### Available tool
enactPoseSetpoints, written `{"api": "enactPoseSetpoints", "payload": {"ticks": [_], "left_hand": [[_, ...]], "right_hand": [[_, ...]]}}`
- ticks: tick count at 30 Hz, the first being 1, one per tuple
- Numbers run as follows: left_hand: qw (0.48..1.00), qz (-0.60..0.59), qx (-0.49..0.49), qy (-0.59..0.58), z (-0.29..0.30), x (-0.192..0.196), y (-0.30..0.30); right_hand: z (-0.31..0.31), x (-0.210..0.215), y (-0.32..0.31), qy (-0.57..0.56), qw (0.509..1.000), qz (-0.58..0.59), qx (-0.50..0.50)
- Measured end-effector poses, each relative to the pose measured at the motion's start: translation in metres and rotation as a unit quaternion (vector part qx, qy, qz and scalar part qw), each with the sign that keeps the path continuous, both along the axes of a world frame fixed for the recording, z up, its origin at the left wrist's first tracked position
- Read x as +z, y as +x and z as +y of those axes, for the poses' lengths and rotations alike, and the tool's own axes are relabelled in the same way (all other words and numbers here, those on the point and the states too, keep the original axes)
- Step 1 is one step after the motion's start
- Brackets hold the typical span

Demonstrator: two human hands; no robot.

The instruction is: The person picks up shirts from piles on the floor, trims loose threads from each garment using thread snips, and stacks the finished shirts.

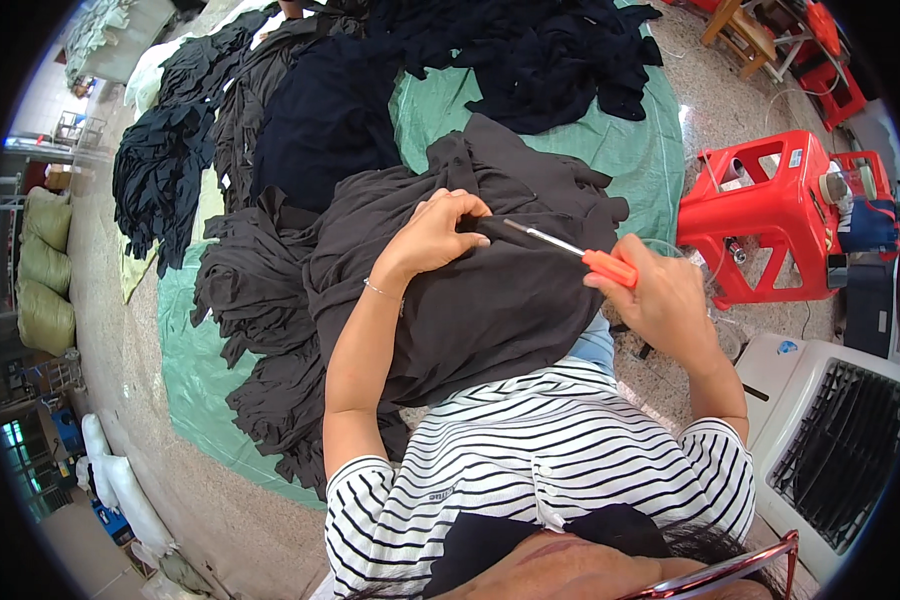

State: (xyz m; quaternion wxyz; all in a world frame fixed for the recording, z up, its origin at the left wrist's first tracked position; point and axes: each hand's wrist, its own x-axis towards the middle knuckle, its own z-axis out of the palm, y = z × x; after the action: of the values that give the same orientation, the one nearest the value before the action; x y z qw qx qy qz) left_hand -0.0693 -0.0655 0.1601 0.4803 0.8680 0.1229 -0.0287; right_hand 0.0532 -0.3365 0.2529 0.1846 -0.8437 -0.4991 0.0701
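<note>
A dark grey-brown garment lies bunched over my lap. My left hand is closed on a fold of it, with thumb and forefinger near each other at the cloth. My right hand grips an orange-handled tool that has a thin metal shaft, much like a screwdriver. The shaft points left toward my left fingers, and its tip is over the cloth just right of them. Whether the tip touches the fabric I cannot tell.
Heaps of dark garments lie ahead and to the left on a green sheet. At the right stands a red plastic stool with a clear tube beside it. A white air cooler is close by my right elbow.
</note>
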Motion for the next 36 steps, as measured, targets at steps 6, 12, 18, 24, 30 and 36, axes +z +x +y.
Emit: {"api": "enactPoseSetpoints", "payload": {"ticks": [6, 12, 18, 24, 30, 36], "left_hand": [[0.998, 0.039, -0.056, 0.014, -0.026, 0.021, 0.031], [0.986, 0.039, -0.004, -0.162, -0.029, -0.007, 0.033], [0.972, 0.047, 0.032, -0.229, -0.034, -0.005, 0.033], [0.968, 0.046, 0.039, -0.242, -0.034, -0.004, 0.03], [0.947, -0.196, 0.202, -0.157, -0.005, -0.008, 0.031], [0.69, -0.116, 0.487, -0.523, 0.076, -0.026, 0.024]], "right_hand": [[-0.027, 0.012, 0.006, -0.005, 0.997, 0.004, -0.071], [-0.044, 0.01, 0.0, -0.043, 0.997, -0.016, -0.066], [-0.037, 0.005, 0.0, -0.052, 0.996, -0.005, -0.069], [-0.034, 0.002, 0.0, -0.042, 0.997, -0.013, -0.07], [-0.037, -0.006, 0.01, 0.097, 0.978, 0.021, -0.181], [-0.046, -0.017, 0.026, 0.136, 0.955, 0.038, -0.26]]}}
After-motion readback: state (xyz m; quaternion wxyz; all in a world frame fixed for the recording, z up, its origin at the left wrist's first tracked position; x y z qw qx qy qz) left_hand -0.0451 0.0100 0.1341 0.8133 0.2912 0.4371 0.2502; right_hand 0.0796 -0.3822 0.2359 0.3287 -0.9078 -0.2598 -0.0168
